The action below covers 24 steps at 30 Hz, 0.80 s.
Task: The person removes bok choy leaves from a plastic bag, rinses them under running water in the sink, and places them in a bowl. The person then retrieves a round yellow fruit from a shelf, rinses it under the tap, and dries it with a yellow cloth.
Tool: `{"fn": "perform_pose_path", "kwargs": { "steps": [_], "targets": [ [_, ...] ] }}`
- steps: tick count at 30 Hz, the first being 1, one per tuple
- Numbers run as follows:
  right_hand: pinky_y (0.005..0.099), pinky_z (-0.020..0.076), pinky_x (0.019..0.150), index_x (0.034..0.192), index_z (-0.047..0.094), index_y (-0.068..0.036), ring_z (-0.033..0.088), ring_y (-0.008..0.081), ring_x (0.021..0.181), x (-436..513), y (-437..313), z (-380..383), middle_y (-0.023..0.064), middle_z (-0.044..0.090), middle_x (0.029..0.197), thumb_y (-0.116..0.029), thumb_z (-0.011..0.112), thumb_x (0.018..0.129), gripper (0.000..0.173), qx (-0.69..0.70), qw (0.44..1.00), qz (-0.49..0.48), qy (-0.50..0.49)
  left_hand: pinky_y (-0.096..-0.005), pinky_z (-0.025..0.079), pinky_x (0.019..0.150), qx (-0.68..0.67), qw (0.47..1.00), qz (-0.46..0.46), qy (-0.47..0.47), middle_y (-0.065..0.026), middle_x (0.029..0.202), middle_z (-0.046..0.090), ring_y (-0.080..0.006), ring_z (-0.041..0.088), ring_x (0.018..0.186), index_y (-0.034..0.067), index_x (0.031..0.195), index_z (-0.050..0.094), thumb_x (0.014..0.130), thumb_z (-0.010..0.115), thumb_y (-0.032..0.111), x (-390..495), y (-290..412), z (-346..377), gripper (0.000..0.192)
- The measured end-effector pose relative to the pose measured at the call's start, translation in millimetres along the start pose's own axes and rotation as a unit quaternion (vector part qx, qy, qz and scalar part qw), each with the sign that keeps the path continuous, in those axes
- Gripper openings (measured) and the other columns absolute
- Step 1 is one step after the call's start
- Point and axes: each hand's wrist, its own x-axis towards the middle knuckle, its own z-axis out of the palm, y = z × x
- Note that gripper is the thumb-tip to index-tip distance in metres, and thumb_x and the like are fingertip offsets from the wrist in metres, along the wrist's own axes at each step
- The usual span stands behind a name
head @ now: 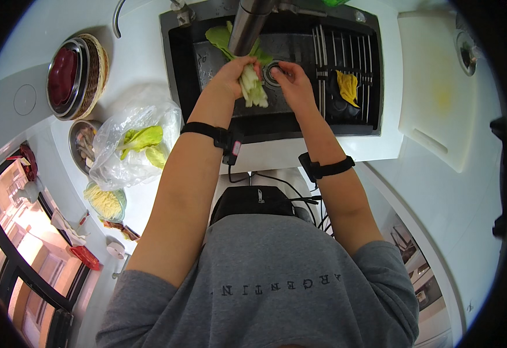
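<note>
Over the black sink [253, 126], my left hand [231, 78] is closed around a bunch of leafy greens [253, 89], with the pale stems pointing towards me and the green leaves on the far side, partly behind the metal faucet [250, 26]. Just right of the bunch, my right hand [293, 82] is held above the sink drain [273, 73], thumb and fingertips close together. Whether anything small is between those fingertips cannot be made out. A clear plastic bag [140, 117] with more green leaves [142, 141] lies on the counter left of the sink.
A metal rack [369, 56] with yellow and dark cloths [347, 89] spans the sink's right side. Farther right lies a white cutting board [432, 87]. To the left stand a wicker basket [101, 65] with nested bowls, a metal bowl [76, 145] of food and a glass bowl of pale shreds [105, 202].
</note>
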Motion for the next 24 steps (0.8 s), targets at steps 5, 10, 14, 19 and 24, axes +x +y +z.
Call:
{"fn": "perform_pose_path", "kwargs": {
  "steps": [5, 10, 14, 19, 24],
  "targets": [
    [0.0350, 0.0526, 0.085, 0.120, 0.060, 0.002, 0.067, 0.0236, 0.099, 1, -10, -8, 0.0155, 0.067, 0.112, -0.037, 0.070, 0.090, 0.050, -0.014, 0.999, -0.051, 0.012, -0.0282, 0.052, 0.055, 0.073, 0.994, 0.006, 0.076, -0.0064, 0.075, 0.059, -0.0144, 0.057, 0.058, 0.001, 0.090, 0.054, 0.098, 0.057, 0.012, -18, -12, -12, 0.014],
    [0.0319, 0.0541, 0.072, 0.104, 0.067, 0.002, 0.069, 0.0169, 0.080, 49, -62, -45, 0.0108, 0.072, 0.088, -0.041, 0.060, 0.097, 0.044, 0.035, 0.997, -0.052, -0.041, -0.0281, 0.052, 0.052, 0.116, 0.991, -0.009, 0.066, -0.0066, 0.075, 0.058, -0.0140, 0.057, 0.058, 0.000, 0.090, 0.054, 0.097, 0.058, 0.012, -35, -13, -16, 0.015],
    [0.0271, 0.0519, 0.066, 0.101, 0.071, -0.001, 0.069, 0.0127, 0.075, 109, -108, -63, 0.0088, 0.075, 0.087, -0.046, 0.055, 0.099, 0.048, -0.071, 0.984, -0.164, -0.014, -0.0283, 0.052, 0.050, 0.175, 0.979, 0.008, 0.101, -0.0070, 0.077, 0.060, -0.0137, 0.057, 0.057, 0.000, 0.094, 0.055, 0.095, 0.062, 0.012, -47, -16, -8, 0.014],
    [0.0264, 0.0488, 0.065, 0.102, 0.071, -0.001, 0.066, 0.0133, 0.071, 93, -118, -74, 0.0087, 0.072, 0.083, -0.039, 0.054, 0.100, 0.041, -0.079, 0.989, -0.086, -0.094, -0.0297, 0.052, 0.051, 0.268, 0.957, 0.045, 0.104, -0.0076, 0.077, 0.061, -0.0155, 0.059, 0.060, -0.001, 0.091, 0.058, 0.091, 0.065, 0.011, -76, -8, -5, 0.014],
    [0.0321, 0.0529, 0.074, 0.119, 0.064, -0.002, 0.070, 0.0170, 0.082, 53, -48, -55, 0.0122, 0.073, 0.090, -0.041, 0.060, 0.096, 0.046, 0.107, 0.959, 0.078, -0.251, -0.0308, 0.052, 0.051, 0.188, 0.976, 0.075, 0.084, -0.0075, 0.076, 0.061, -0.0164, 0.059, 0.059, 0.000, 0.093, 0.057, 0.092, 0.063, 0.008, -80, -2, -31, 0.010]
  ]
}}
